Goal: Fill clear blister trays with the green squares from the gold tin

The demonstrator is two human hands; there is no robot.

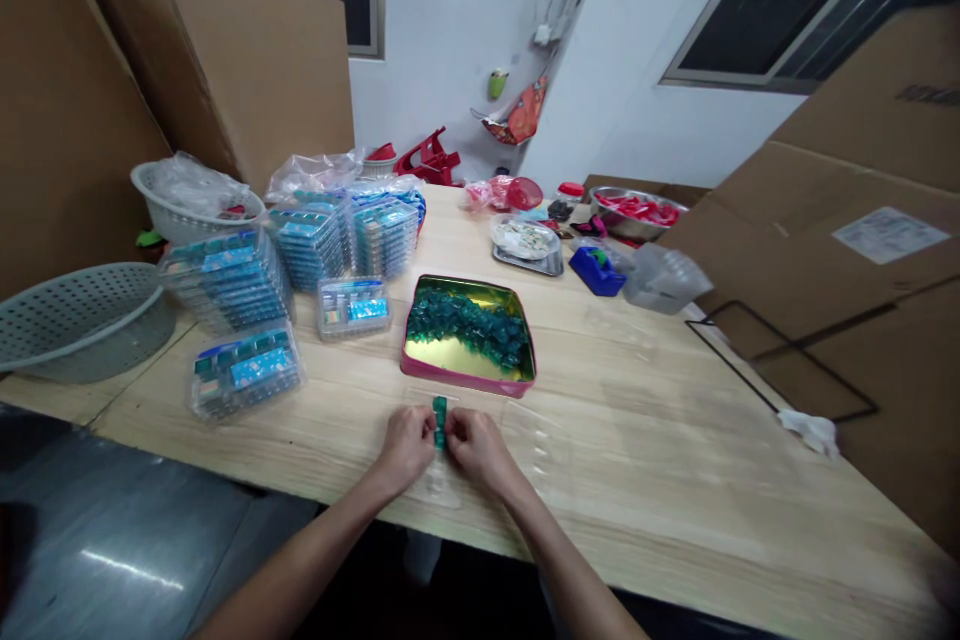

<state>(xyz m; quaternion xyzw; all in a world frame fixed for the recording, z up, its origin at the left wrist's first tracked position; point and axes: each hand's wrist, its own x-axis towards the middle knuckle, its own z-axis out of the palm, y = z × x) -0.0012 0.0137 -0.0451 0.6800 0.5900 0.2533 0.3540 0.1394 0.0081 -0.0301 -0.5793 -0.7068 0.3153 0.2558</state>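
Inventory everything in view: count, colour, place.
rectangular metal tin: one, pink-rimmed, centre
small plastic pieces: many, teal, in tin and foreground
flat plastic tray: one or more, transparent, foreground
rectangular plastic boxes: many, clear, left
perforated plastic baskets: two, pale grey, far left
plastic tape dispenser: one, blue, right of tin
round metal bowl: one, silver, back right
rectangular metal tray: one, silver, beyond tin
red-lidded jar: one, clear, beside bowl
cardboard panels: several, brown, both sides
windows: two, dark-paned, walls
wooden table: one, beige, foreground
left hand: one, at small plastic pieces
right hand: one, opposite
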